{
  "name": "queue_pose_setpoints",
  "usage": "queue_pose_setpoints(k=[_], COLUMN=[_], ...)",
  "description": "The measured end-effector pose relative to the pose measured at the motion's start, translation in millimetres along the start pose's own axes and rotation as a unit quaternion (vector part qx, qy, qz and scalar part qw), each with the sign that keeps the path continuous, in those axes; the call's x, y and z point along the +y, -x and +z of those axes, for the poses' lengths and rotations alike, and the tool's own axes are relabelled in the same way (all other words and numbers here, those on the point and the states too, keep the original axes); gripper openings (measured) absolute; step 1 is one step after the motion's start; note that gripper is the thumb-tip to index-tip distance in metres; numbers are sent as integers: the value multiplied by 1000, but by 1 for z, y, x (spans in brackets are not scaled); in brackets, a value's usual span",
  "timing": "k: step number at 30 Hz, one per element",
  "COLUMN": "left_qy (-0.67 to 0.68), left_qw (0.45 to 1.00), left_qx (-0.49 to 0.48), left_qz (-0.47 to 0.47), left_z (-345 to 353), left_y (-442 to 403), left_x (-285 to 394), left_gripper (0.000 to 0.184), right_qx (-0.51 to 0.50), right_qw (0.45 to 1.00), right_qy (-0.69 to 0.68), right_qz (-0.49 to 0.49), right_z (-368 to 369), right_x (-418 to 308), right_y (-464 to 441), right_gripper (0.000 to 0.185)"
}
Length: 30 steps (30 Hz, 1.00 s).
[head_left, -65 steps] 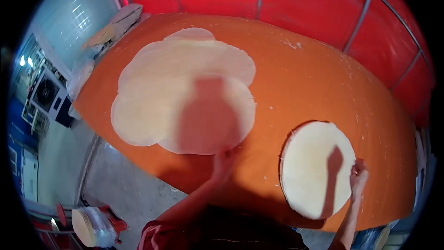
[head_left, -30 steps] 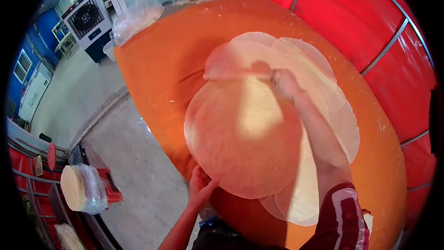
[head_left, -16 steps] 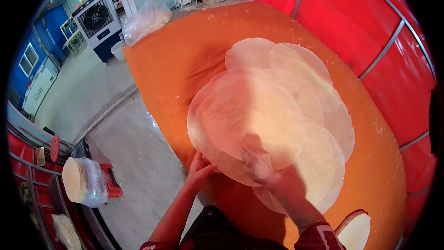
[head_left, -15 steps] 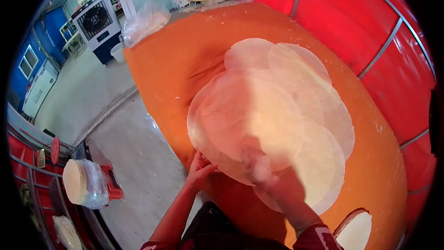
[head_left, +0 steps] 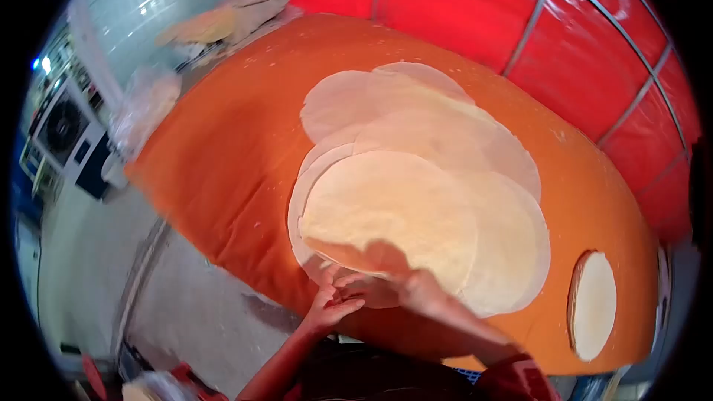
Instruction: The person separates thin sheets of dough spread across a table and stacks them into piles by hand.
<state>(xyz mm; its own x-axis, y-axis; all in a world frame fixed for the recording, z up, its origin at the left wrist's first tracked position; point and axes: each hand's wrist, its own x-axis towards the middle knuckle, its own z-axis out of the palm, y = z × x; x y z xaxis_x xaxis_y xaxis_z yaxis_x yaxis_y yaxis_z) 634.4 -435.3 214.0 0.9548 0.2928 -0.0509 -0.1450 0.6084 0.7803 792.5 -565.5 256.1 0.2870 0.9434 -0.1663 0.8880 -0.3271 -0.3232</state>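
Observation:
Large, thin round sheets of pale flatbread (head_left: 506,249) overlap in a spread pile on the orange-covered table (head_left: 215,171). The top sheet (head_left: 386,204) lies toward me, and its near edge is lifted and slightly curled. At that edge my right hand (head_left: 417,291) is closed on the sheet, somewhat smeared by motion. My left hand (head_left: 338,304) is just beside it, below the raised edge, with thumb and fingers apart. Its fingertips are close to the lower sheets; I cannot tell whether they touch. Shadow falls over the near part of the pile.
A stack of smaller pale rounds (head_left: 596,304) sits at the table's right end. Folded cloths (head_left: 238,15) and a clear plastic bag (head_left: 145,108) are at the far left. Red sheeting (head_left: 445,0) on metal poles borders the far side. An air cooler (head_left: 67,130) stands on the floor.
The view has turned rightward, so the cooler and table edge shift left. The top sheet's near edge now shows raised, with my right hand at it. My left hand remains near the pile's edge.

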Motion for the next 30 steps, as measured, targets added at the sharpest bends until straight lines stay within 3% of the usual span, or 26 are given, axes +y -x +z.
queue_pose_setpoints(k=[1,2,3,6,7,8,9,10,11,13,15,16,17,18,19,21,22,24,25,27,28,30], left_qy=[-43,-29,-30,-61,-59,-46,-35,-42,-45,25,67,115,108,94,82,53,25,-13,-50,-110,-163,-185], left_qw=[999,999,999,998,998,998,998,998,998,997,995,992,992,993,993,988,978,981,982,974,964,960], left_qx=[10,27,11,26,16,21,29,34,30,75,67,57,57,73,88,143,199,181,155,178,195,191], left_qz=[10,1,-10,-21,-28,-31,-34,-31,-32,-13,-8,-4,2,10,17,-16,-53,-71,-96,-87,-78,-92], left_z=[-12,-17,-21,-21,-21,-21,-19,-12,-9,-10,-16,-22,-30,-40,-45,-44,-45,-44,-41,-14,-5,-25], left_y=[-2,-3,-3,-7,-11,-16,-21,-29,-42,-74,-111,-129,-145,-161,-172,-183,-186,-193,-193,-188,-189,-201], left_x=[3,10,17,35,34,31,29,33,30,19,17,17,12,6,3,8,12,27,35,56,63,54], left_gripper=[72,68,68,58,58,56,55,49,49,39,31,24,24,21,18,17,17,11,6,4,6,8], right_qx=[88,66,96,192,257,344,404,428,440,409,315,256,471,406,177,103,130,153,264,356,337,352], right_qw=[976,964,946,808,887,904,914,891,895,912,919,895,873,913,965,974,981,985,963,928,929,910], right_qy=[-201,-248,-292,-554,-374,-254,-23,48,11,1,206,339,122,31,147,202,145,82,16,37,126,205], right_qz=[-9,76,104,-45,-91,-3,19,144,78,24,115,135,-18,25,126,1,-6,-22,48,104,87,74], right_z=[-22,-42,-69,-199,-250,-288,-312,-326,-325,-312,-262,-229,-187,-115,-93,-56,-73,-138,-187,-243,-265,-246], right_x=[10,35,62,149,123,111,84,34,22,42,51,58,67,113,101,137,150,138,106,125,130,125], right_y=[-1,-7,-5,22,37,41,50,48,41,20,-8,-26,-41,-67,-62,-66,-67,-59,-36,-54,-71,-82], right_gripper=[31,25,31,61,60,46,29,18,18,23,21,20,18,19,12,22,21,22,21,20,16,13])
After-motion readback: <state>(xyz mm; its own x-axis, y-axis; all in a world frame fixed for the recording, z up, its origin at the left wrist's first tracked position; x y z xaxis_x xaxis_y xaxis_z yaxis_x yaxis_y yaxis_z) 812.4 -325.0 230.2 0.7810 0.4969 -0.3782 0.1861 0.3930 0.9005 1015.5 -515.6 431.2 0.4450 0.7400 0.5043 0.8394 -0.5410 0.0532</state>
